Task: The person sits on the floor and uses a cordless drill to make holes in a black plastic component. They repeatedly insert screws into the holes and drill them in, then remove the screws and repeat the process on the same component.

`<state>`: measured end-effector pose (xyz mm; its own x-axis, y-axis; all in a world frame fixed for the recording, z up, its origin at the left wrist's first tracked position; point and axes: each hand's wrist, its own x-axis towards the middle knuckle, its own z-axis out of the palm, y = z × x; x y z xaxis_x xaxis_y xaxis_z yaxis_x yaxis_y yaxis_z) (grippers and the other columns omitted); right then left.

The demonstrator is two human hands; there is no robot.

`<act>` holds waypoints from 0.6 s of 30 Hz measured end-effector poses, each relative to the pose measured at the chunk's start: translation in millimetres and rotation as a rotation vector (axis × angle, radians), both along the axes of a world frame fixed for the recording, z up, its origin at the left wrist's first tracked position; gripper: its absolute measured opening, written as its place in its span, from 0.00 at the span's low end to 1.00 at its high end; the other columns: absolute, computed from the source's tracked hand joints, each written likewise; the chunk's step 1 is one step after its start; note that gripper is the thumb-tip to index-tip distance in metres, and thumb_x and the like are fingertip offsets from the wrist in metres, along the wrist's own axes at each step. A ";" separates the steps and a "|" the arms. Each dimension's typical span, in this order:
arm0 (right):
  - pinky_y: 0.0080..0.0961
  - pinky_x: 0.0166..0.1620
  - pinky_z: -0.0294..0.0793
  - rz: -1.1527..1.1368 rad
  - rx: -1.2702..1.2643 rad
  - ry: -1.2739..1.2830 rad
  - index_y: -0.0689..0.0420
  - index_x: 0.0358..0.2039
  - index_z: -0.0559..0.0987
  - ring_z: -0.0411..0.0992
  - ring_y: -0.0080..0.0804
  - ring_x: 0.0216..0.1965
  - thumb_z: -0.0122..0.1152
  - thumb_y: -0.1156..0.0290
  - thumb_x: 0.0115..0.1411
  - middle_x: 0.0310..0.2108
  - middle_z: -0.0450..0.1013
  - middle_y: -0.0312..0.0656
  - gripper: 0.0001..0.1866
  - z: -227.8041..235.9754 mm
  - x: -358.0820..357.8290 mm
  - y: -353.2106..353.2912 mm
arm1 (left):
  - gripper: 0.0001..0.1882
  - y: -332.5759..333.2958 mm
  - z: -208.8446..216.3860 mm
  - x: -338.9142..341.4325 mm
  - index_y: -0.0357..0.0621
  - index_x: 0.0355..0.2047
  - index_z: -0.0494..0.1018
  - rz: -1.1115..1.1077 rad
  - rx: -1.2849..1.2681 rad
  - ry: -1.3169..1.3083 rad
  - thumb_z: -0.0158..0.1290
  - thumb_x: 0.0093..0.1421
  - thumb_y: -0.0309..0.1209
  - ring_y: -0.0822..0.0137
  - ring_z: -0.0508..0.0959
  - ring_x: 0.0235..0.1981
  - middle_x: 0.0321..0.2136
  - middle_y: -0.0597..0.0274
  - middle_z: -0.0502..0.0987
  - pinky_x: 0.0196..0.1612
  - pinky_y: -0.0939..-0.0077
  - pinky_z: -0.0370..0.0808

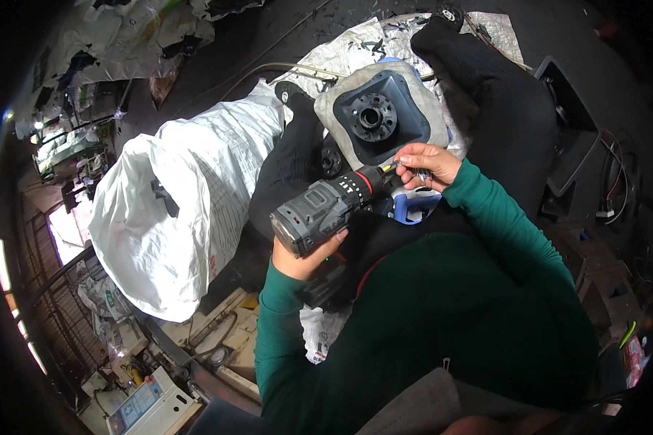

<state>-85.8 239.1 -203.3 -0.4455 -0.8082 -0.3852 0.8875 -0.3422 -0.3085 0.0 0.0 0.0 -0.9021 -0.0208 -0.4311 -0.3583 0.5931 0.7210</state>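
1. I have the cordless drill [319, 212] in front of the torso, over the lap, its nose angled away and to the right; white characters ring its black collar, beside a red band.
2. My left hand [306, 258] is curled around it from below, the lower fingers hidden, with the forearm rising from the lower edge.
3. My right hand [429, 164] comes in from the right, elbow bent and wrist turned inward, thumb and fingertips pinching a small piece [399, 164] by the drill's tip, too tiny to identify.
4. Just beyond, the dark square housing [405, 138] with its pale rim sits between the legs, a round holed hub at its middle.
5. Left of the legs, the white sack [228, 156] carries faint print and a reddish mark, too small for me to read.
6. At lower left, a pale control box [168, 407] shows a blue panel.
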 end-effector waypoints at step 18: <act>0.18 0.35 0.81 0.064 0.053 0.065 0.62 0.44 0.74 0.76 0.21 0.31 0.55 0.68 0.64 0.33 0.74 0.38 0.12 2.9 2.5 -3.0 | 0.18 -10.5 -3.6 -1.1 0.42 0.41 0.76 -0.230 -0.106 0.123 0.64 0.49 0.28 0.64 0.79 0.39 0.39 0.58 0.79 0.43 0.71 0.75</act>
<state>-83.3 236.1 -200.4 -0.4187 -0.8153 -0.3999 0.8848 -0.2670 -0.3820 -1.1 -10.5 -3.6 -0.9339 0.1513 -0.3240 -0.1190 0.7230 0.6805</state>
